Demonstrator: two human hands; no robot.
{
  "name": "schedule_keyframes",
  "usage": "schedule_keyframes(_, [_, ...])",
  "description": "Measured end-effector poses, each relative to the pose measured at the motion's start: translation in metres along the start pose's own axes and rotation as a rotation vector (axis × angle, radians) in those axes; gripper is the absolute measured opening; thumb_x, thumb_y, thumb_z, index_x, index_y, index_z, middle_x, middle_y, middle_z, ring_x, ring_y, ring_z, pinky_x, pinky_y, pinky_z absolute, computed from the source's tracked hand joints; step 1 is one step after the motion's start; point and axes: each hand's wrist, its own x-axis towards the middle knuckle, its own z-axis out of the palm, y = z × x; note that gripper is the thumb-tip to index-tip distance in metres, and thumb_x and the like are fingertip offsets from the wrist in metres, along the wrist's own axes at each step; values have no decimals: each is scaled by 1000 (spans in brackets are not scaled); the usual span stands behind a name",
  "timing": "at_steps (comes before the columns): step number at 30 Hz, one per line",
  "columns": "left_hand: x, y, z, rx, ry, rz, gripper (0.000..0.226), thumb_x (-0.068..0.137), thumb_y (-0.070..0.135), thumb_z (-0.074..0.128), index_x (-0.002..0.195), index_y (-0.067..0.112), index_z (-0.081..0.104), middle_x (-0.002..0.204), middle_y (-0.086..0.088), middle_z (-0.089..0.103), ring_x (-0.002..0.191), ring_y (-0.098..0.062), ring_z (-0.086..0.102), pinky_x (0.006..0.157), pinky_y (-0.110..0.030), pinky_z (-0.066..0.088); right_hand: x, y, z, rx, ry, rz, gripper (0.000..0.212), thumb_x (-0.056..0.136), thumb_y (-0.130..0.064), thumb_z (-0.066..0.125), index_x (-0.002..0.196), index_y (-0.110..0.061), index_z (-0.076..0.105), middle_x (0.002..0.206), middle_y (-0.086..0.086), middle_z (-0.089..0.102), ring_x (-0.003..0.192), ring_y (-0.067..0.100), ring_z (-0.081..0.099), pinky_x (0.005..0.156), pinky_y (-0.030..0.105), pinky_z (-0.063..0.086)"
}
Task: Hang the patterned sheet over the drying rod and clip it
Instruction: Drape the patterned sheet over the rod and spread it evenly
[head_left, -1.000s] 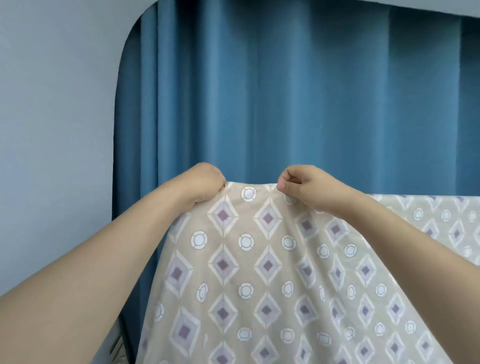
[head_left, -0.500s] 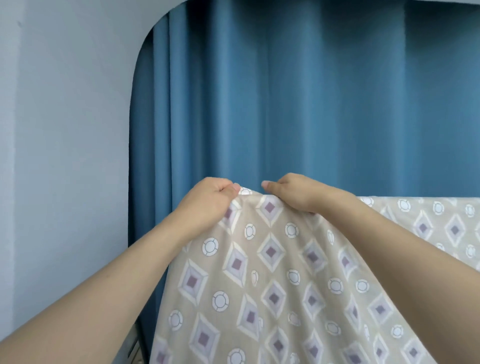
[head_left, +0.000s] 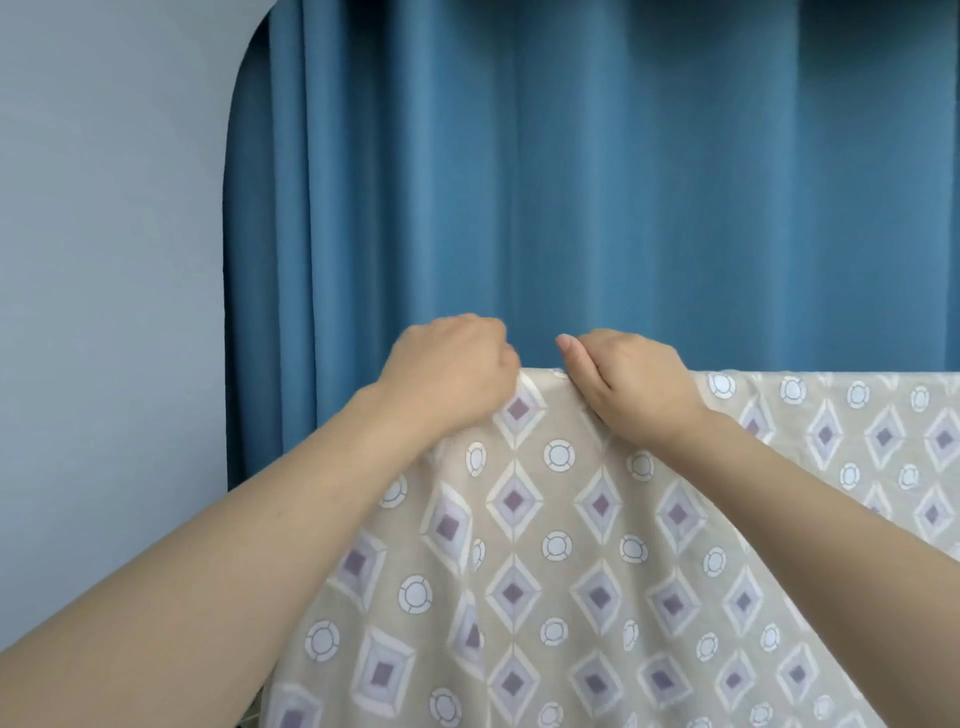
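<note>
Gripping the top fold of the patterned sheet (head_left: 561, 545), we are working with both hands raised side by side in front of us, the two fists near each other but not touching. Our left hand (head_left: 452, 374) is curling into a closed fist at the sheet's upper left end, its knuckles turned up and its fingers bunching the cloth beneath them. Our right hand (head_left: 628, 384) is clamping the same top edge just to the right, thumb pointing up and to the left, the other fingers folding over the far side of the fold where we cannot see them. The sheet, beige with purple-centred diamonds and white rings, is hanging from a straight, level top line that is running from our hands out to the right edge of the view; the rod beneath that fold is hidden by the cloth, so we cannot tell exactly where it lies. Below our hands the fabric is falling toward us in soft diagonal folds, spreading across the lower right of the view and passing under both forearms. Behind the sheet a blue curtain (head_left: 571, 182) is hanging in vertical pleats, and a pale grey wall (head_left: 104, 260) is filling the left side
</note>
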Motion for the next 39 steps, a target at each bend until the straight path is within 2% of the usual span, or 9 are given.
schedule_keyframes(5, [-6,17,10,249,-25,98,64,96,67,13,66,21,48,65,5,51,65,-20,49,55,-32,30,-5,12,-6,-21,-46,-25,61,100,-54,14,58,-19,40,58,-5,53,61,21,50,54,33,33])
schedule_keyframes(11, [21,14,1,135,-317,-23,42,100,39,13,82,15,43,77,1,48,66,-17,45,59,-32,31,-35,72,-8,-75,223,-9,46,98,-47,21,79,-17,49,71,-4,52,66,24,48,55,33,35])
schedule_keyframes(15, [17,27,-1,99,-276,-80,50,102,43,14,74,15,46,78,1,51,69,-15,49,66,-33,36,-51,101,-9,-96,246,-2,44,100,-43,20,71,-17,39,61,-2,40,56,27,37,60,33,25])
schedule_keyframes(20, [6,80,30,182,198,133,33,103,41,24,89,18,43,92,-2,58,89,-30,57,67,-35,34,-28,89,-22,-180,-86,201,57,102,-46,17,55,-15,32,53,0,43,63,31,46,58,35,35])
schedule_keyframes(23, [8,106,51,285,206,228,39,104,45,22,104,17,49,97,-5,63,88,-30,60,63,-34,29,-3,88,-40,37,-430,319,56,100,-48,30,59,-15,49,64,2,54,73,30,57,69,36,47])
schedule_keyframes(26, [20,112,48,261,141,186,42,106,36,20,82,19,50,82,-2,60,79,-32,58,61,-34,33,2,107,-50,175,-604,368,61,96,-61,32,64,-16,59,62,-3,60,66,18,63,75,33,49])
schedule_keyframes(32, [59,111,33,125,-311,70,29,96,15,24,69,19,36,77,6,38,81,-23,47,72,-37,37,-55,173,-53,-170,6,230,63,99,-52,12,70,-9,48,60,1,53,67,30,52,61,37,41])
schedule_keyframes(36, [50,148,38,250,-155,42,28,95,13,33,68,20,39,75,4,39,79,-26,45,68,-35,35,-81,211,-48,-159,61,179,58,98,-48,9,61,-12,37,56,2,46,59,31,44,57,40,38])
schedule_keyframes(39, [50,188,62,194,78,139,12,99,21,36,92,16,43,81,0,47,81,-27,49,61,-33,29,-74,214,-47,-198,-18,286,63,100,-46,13,55,-11,38,56,7,54,62,34,50,60,37,39])
